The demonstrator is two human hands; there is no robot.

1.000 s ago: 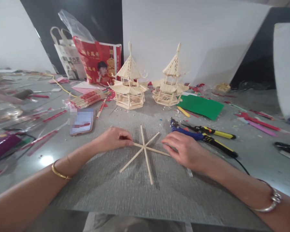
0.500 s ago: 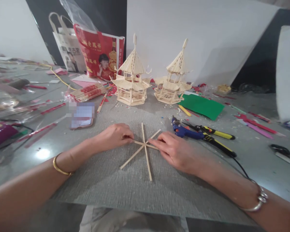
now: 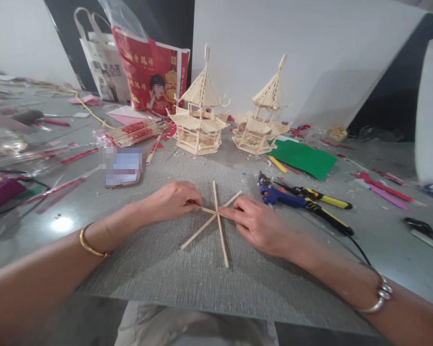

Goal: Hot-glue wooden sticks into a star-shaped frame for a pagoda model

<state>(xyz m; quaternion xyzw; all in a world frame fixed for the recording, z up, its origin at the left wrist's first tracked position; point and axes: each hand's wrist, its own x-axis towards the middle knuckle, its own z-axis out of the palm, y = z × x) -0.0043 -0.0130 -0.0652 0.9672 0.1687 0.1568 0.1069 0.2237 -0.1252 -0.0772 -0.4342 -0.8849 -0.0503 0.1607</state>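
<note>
Thin wooden sticks (image 3: 222, 240) lie crossed on the table like a six-armed star, meeting at one middle point. My left hand (image 3: 178, 198) pinches the outer end of the left arm between thumb and fingers. My right hand (image 3: 261, 223) rests over the star's right side, its index finger stretched out and pressing on the crossing. Its thumb is apart below, and the other fingers are bent. The right arm of the star is hidden beneath this hand. Two wooden stick pagoda models, a left one (image 3: 198, 122) and a right one (image 3: 261, 127), stand beyond the star.
A blue glue gun (image 3: 283, 198) and yellow-black pliers (image 3: 328, 198) lie right of my right hand. Farther back is a green sheet (image 3: 303, 158). A phone (image 3: 123, 168), packed sticks (image 3: 135, 133) and a red bag (image 3: 155, 77) are at the left. The table's front edge (image 3: 187, 307) is near me.
My right index finger has moved left onto the crossing of the sticks. My left hand keeps its pinch. The whole view has shifted slightly.
</note>
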